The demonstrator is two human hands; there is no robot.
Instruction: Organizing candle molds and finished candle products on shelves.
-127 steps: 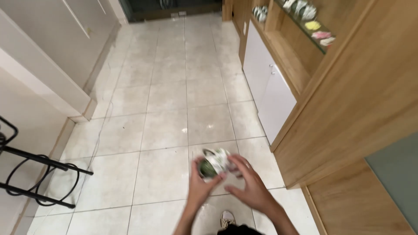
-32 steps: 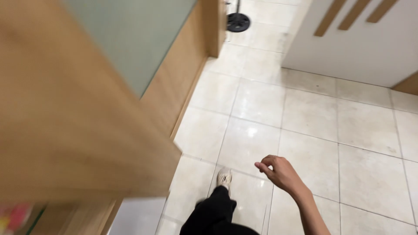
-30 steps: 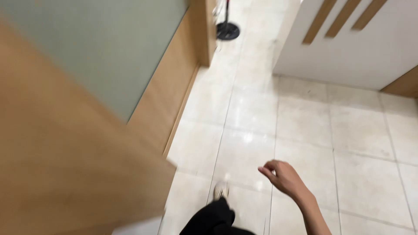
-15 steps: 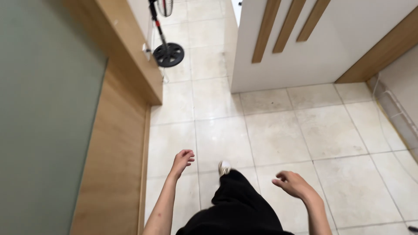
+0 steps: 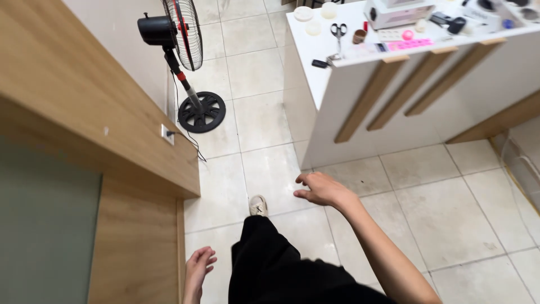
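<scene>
My right hand (image 5: 319, 188) hangs over the tiled floor with its fingers loosely curled and nothing in it, a short way in front of the white counter (image 5: 360, 95). My left hand (image 5: 198, 267) is low at the bottom left beside the wooden wall panel (image 5: 135, 169), fingers apart and empty. My black trouser leg (image 5: 270, 264) and a pale shoe (image 5: 258, 206) step forward between the two hands.
A black standing fan (image 5: 183, 50) stands by the wall, its round base (image 5: 201, 111) on the tiles and its cord running to a wall socket (image 5: 167, 134). Scissors (image 5: 338, 32), small jars and boxes lie on the countertop. Beige floor tiles (image 5: 439, 214) spread to the right.
The view has swung from the wooden panel toward the fan and counter as I walk. The object held in both hands 4 seconds ago is gone; both hands now swing free.
</scene>
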